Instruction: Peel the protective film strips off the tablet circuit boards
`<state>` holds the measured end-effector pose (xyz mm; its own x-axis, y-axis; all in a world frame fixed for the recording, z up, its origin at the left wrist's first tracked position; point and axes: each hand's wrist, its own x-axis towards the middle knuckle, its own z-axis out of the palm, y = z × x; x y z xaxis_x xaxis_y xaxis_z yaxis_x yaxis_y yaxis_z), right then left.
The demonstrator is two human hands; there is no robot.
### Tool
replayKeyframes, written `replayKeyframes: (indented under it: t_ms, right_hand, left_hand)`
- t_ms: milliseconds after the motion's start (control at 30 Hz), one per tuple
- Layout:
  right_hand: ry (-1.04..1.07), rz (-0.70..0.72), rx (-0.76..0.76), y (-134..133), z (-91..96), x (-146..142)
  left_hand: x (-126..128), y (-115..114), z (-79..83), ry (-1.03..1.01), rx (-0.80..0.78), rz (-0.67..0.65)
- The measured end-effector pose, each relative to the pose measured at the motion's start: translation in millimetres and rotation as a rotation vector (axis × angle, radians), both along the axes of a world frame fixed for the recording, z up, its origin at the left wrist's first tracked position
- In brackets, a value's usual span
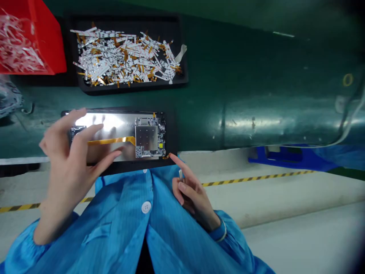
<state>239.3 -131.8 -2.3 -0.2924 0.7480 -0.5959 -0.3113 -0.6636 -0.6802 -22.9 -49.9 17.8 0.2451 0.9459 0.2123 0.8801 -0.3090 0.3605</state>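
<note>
A tablet-like device lies with its back off on a black mat at the bench edge. Its bare metal panel, a circuit board and an orange flat cable show. My left hand is over the device's left end, fingers spread, holding nothing visible; whether the fingertips touch is unclear. With my right hand, the index finger reaches a small orange flex tab at the board's lower right corner. The other fingers curl round a thin tool whose pale tip sticks out; its rest is hidden.
Behind the device stands a black tray heaped with white and orange flex strips. A red bin of whitish strips is at the back left, with clear plastic bags below it. A blue plastic object is off the bench at right.
</note>
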Motion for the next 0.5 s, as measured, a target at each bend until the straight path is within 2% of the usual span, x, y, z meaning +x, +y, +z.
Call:
replayKeyframes:
  t_ms: [67, 167, 267, 333, 500]
  right_hand:
    - [-0.168, 0.016, 0.131, 3.4, -2.7, -3.3]
    - [-0.639, 0.094, 0.438, 10.6, -7.6, -5.8]
    - [-0.989, 0.167, 0.792, 20.3, -13.5, -5.9]
    - [-1.069, 0.190, 0.951, 27.5, -17.7, -5.3]
    - [-1.125, 0.166, 1.141, 47.2, -26.6, -1.4]
  left_hand:
    - [7.0, -11.0, -11.3, -0.029, -0.017, -0.067]
    - [26.5, -23.6, -31.8, -0.011, 0.012, -0.202]
    - [43.6, -26.7, -42.5, 0.045, 0.077, -0.200]
    - [50.1, -25.2, -43.4, 0.052, 0.082, -0.178]
    - [55.2, -20.9, -41.6, 0.023, 0.103, -0.160]
